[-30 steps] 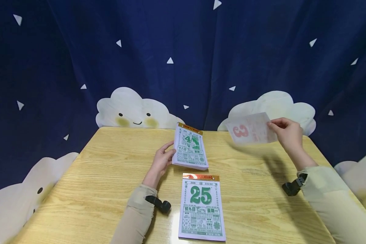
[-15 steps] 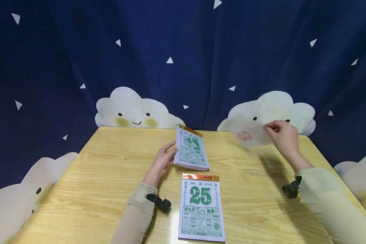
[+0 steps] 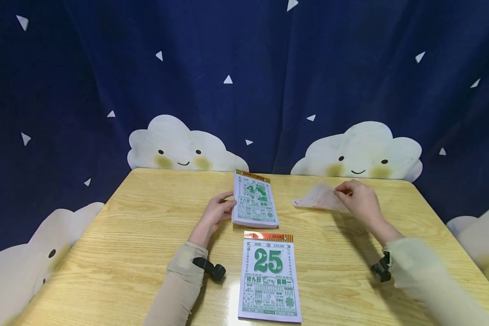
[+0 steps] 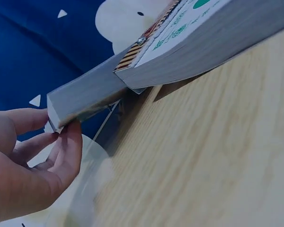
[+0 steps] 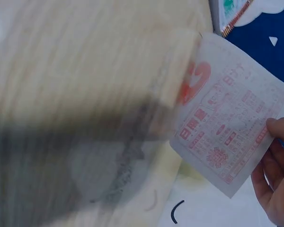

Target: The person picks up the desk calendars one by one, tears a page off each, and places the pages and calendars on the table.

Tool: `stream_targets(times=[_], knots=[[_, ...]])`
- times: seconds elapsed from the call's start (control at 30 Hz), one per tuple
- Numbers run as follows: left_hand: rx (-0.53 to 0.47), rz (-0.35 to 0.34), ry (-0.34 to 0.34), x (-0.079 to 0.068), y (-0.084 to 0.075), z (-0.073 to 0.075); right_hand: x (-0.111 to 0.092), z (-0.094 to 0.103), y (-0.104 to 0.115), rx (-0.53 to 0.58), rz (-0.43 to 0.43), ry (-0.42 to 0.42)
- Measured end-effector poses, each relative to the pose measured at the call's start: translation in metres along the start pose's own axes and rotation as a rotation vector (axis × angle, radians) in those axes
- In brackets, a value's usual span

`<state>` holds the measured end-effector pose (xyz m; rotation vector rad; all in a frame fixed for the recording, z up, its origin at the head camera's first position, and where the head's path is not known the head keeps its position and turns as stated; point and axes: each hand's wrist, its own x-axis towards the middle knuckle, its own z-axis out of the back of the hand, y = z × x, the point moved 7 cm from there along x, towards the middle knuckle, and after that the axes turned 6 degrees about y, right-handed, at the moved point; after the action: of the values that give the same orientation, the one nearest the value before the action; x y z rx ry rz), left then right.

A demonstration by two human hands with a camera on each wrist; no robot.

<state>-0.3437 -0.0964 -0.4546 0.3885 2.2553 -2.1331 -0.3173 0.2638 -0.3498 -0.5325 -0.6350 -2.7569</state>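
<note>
My left hand [image 3: 217, 210] grips the left edge of a thick tear-off calendar [image 3: 256, 203] with a green 4 on its top page. In the left wrist view, thumb and fingers pinch the corner of this calendar [image 4: 83, 98], which is tilted up off the table. To the right, my right hand [image 3: 360, 199] pinches a thin calendar page [image 3: 319, 199] by one end. The page slopes down to the tabletop; red print shows on this loose page [image 5: 227, 123] in the right wrist view. A second tear-off calendar [image 3: 269, 276], showing a green 25, lies flat nearer me.
The wooden table [image 3: 146, 253] ends at the back against a dark blue curtain [image 3: 187, 59] with white triangles. Smiling cloud cutouts [image 3: 358, 149] stand along its back edge. A black wrist camera [image 3: 381, 267] sits on the right sleeve.
My right hand has moved left and down, bringing the loose page from the air to the tabletop. My left hand stays on the calendar, which has shifted only slightly.
</note>
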Motion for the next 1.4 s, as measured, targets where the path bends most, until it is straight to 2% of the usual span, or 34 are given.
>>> stream_targets(times=[0.23, 0.47, 0.67, 0.83, 1.1, 1.4], knots=[[0.122, 0.004, -0.033, -0.001, -0.002, 0.001, -0.01, -0.02, 0.003, -0.004, -0.01, 0.111], [0.195, -0.015, -0.098, 0.0, -0.008, 0.001, -0.016, -0.043, 0.009, -0.076, 0.008, 0.233], [0.222, 0.001, -0.075, 0.0, -0.008, -0.004, -0.021, -0.06, 0.014, -0.117, 0.051, 0.31], [0.262, 0.016, -0.06, 0.0, -0.007, -0.007, -0.024, -0.07, 0.019, -0.154, 0.081, 0.339], [0.305, 0.002, -0.084, 0.004, -0.003, -0.007, -0.03, -0.082, 0.027, -0.237, 0.135, 0.393], [0.354, 0.001, -0.1, 0.002, -0.004, -0.008, -0.033, -0.085, 0.028, -0.241, 0.121, 0.412]])
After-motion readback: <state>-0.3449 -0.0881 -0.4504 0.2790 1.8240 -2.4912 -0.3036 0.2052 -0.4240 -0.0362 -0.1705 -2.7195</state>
